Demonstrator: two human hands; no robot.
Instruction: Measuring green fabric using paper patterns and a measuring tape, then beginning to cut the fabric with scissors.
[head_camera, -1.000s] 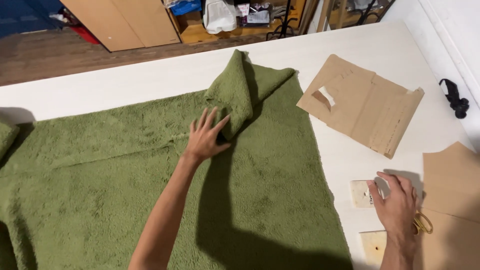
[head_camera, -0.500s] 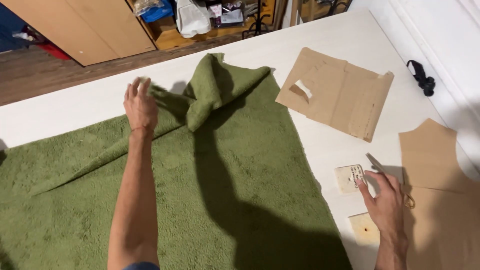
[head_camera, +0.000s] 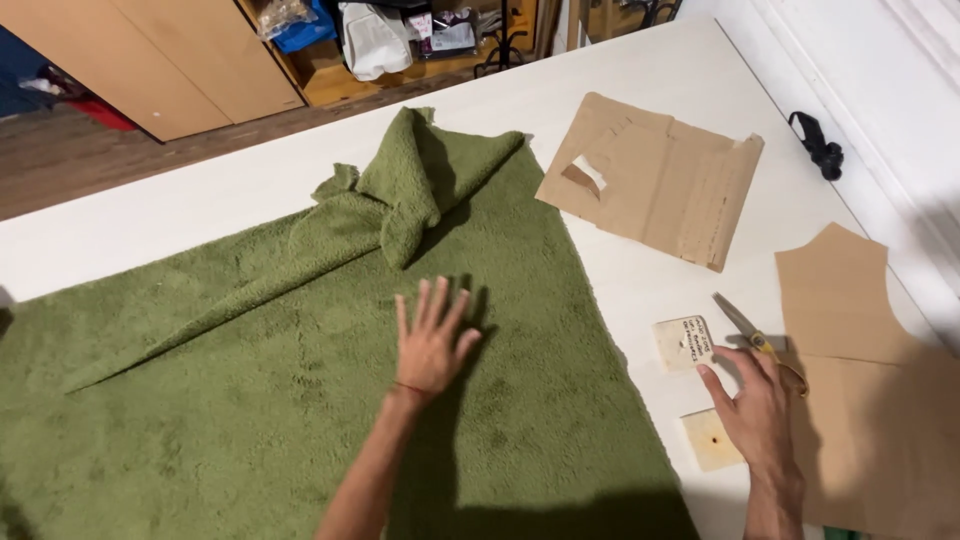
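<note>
Nearest, the right hand (head_camera: 757, 405) rests spread on the white worktop (head_camera: 200, 215), fingertips touching the scissors (head_camera: 752, 335), gripping nothing; two small pale card tags (head_camera: 685, 342) lie just left of it. The left hand (head_camera: 433, 340) lies flat and open on the green fleece fabric (head_camera: 250, 400), whose long axis runs left to right. Its bunched fold (head_camera: 405, 195) lies straight beyond the left hand, the nearer one. Farther right lie brown cardboard pattern pieces (head_camera: 655, 175).

A sewing workshop: cutting table (head_camera: 200, 215), cardboard patterns (head_camera: 850, 300), fabric (head_camera: 250, 380), scissors (head_camera: 755, 335)
</note>
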